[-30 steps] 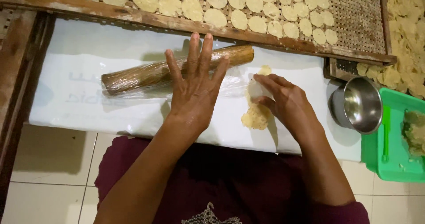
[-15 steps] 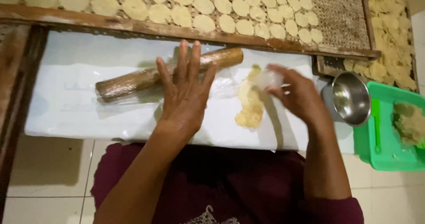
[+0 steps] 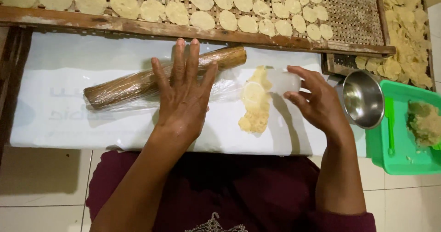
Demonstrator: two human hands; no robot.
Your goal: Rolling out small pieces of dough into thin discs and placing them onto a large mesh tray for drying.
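My left hand (image 3: 183, 92) lies flat, fingers spread, on a wooden rolling pin (image 3: 124, 86) wrapped in clear film; the pin lies slanted across a white board (image 3: 59, 117). My right hand (image 3: 317, 99) grips a small clear round cup (image 3: 281, 81) just right of a flattened patch of pale yellow dough (image 3: 255, 104) on the board. A round cut shows in the upper part of the dough.
A woven tray (image 3: 353, 11) in a wooden frame at the back holds several round dough discs (image 3: 229, 18). To the right stand a small steel bowl (image 3: 363, 99) and a green tray (image 3: 404, 158) with crumbly dough (image 3: 425, 122). More yellow pieces (image 3: 406, 34) lie at the far right.
My right hand has lifted the clear cup off the dough and drawn it to the right, leaving a round cut. My left hand stays on the rolling pin.
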